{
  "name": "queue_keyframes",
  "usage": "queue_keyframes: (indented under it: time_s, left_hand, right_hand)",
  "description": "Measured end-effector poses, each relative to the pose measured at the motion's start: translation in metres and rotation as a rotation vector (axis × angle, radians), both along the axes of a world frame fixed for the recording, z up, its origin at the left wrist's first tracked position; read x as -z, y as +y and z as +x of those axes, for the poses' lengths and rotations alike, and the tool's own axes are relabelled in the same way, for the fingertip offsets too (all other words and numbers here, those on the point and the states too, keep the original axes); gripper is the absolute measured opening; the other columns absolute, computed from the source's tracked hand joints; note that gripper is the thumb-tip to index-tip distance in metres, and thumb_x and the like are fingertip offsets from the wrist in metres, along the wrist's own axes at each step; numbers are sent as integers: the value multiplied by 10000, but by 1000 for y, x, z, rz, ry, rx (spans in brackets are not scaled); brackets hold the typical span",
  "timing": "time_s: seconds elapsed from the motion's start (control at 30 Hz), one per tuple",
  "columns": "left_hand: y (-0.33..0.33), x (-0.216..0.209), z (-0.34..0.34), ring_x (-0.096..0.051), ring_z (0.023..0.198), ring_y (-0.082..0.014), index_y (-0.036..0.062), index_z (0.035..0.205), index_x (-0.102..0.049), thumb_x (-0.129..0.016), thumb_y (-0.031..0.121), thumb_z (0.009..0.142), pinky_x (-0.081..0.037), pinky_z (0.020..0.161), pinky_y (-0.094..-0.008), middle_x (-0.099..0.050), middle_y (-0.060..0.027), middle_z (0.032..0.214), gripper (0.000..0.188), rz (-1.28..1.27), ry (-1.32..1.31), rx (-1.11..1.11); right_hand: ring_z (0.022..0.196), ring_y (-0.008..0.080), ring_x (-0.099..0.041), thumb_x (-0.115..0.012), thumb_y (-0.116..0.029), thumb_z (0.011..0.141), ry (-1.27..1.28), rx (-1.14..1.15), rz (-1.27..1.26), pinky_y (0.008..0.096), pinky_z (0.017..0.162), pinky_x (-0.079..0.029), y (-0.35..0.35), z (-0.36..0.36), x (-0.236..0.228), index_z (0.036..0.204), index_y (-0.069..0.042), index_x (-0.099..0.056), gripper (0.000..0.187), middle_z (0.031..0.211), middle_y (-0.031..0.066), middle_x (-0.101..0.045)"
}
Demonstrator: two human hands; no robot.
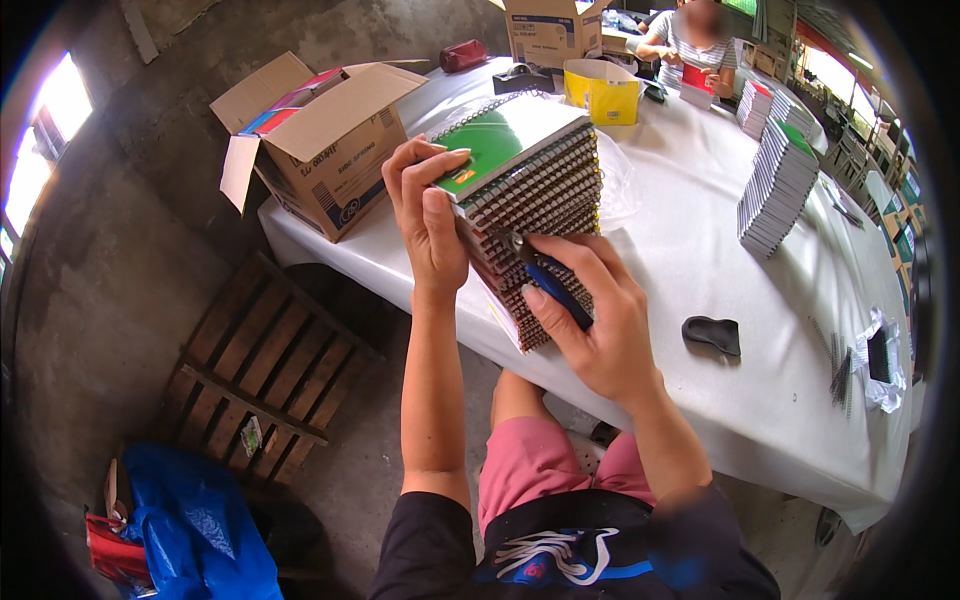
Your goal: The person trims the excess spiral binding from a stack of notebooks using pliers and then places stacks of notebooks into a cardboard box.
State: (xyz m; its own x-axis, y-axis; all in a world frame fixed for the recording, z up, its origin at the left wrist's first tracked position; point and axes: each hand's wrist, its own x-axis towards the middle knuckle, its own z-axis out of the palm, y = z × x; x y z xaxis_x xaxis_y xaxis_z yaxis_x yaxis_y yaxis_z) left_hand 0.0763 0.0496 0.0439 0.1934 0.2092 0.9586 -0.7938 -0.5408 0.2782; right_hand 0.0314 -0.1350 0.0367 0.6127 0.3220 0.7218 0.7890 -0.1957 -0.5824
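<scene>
A tall stack of spiral notebooks (540,180), green cover uppermost, stands at the near edge of the white-covered table. Its wire-bound side faces me. My left hand (430,210) grips the upper left corner, fingers over the green cover and thumb against the side. In my right hand (615,320) are pliers with blue handles (560,290). Their dark jaws touch or nearly touch the wire coils partway down the stack; the exact contact is too small to tell.
An open carton (340,160) of colourful notebooks stands at the left. A yellow box (600,95) is behind the stack. To the right are another notebook stack (775,190), a black pouch-like object (712,336) and loose wire coils (840,375). A co-worker (700,45) sits across the table.
</scene>
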Motion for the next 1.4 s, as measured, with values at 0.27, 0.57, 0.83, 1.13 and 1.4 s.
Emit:
queue_keyframes:
  time_s: [0.27, 0.57, 0.83, 1.13, 1.4]
  left_hand:
    - [2, 1, 0, -425, 1167, -270, 14, 1017, -582, -282, 435, 982, -285, 1028, -403, -476, -127, 1109, 518, 23, 40, -57]
    - [2, 1, -3, -419, 1172, -267, 17, 1026, -584, -289, 447, 980, -276, 1035, -409, -483, -128, 1111, 523, 54, 40, -70]
    - [3, 0, -2, -403, 1108, -238, 21, 1031, -596, -340, 408, 977, -283, 1012, -379, -444, -123, 1077, 467, 4, 28, 13]
    - [5, 1, -3, -417, 1176, -258, 25, 1044, -581, -277, 449, 982, -276, 1036, -402, -477, -123, 1126, 525, 46, 47, -59]
    - [3, 1, -3, -404, 1100, -230, 36, 1031, -602, -348, 423, 975, -291, 1004, -373, -451, -112, 1071, 467, 8, 29, 18]
  right_hand:
    - [886, 253, -565, -649, -234, 823, -286, 252, -139, 381, 819, -395, 7, 0, 4, 1146, -141, -601, 340, 1055, 79, -573]
    - [721, 291, -602, -622, -147, 843, 514, -306, 178, 341, 632, -494, -3, 2, 2, 1099, -40, -591, 279, 841, 124, -612]
    - [957, 240, -533, -662, -262, 789, -329, 299, -101, 382, 869, -334, 9, -3, 16, 1135, -159, -611, 364, 1062, 63, -567]
    - [792, 199, -613, -610, -247, 872, 609, -373, 122, 345, 665, -473, 4, -4, 4, 1074, -89, -590, 258, 890, 84, -607]
    - [964, 286, -536, -643, -271, 825, -162, 209, -105, 411, 824, -385, 4, -9, 23, 1163, -138, -566, 371, 1073, 89, -542]
